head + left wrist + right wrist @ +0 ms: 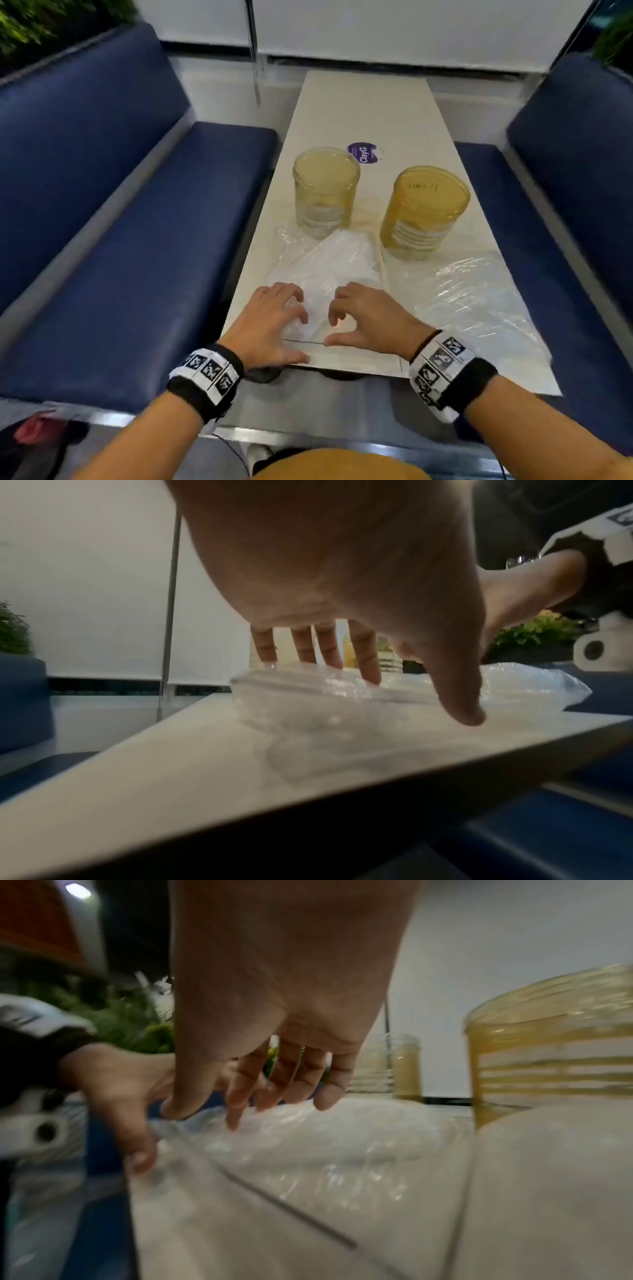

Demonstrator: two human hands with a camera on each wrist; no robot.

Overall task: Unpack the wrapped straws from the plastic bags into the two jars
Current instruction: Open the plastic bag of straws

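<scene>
Head view: 1 clear plastic bag of wrapped straws (329, 267), flat at table (363, 113) near edge, unopened by the look. Left hand (274, 315) and right hand (366, 313) over its near end, fingers spread and curled, fingertips touching plastic, no pinch evident. Second bag (462, 294) to right. 2 jars: pale jar (325, 192), amber jar (424, 212), both lidded; no straws transferred yet, judging by this.

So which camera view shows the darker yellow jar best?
The head view: the darker yellow jar stands whole on the table, its lid and label visible. The right wrist view shows only a blurred part at the edge. In the left wrist view, fingers mostly hide the jars.
</scene>
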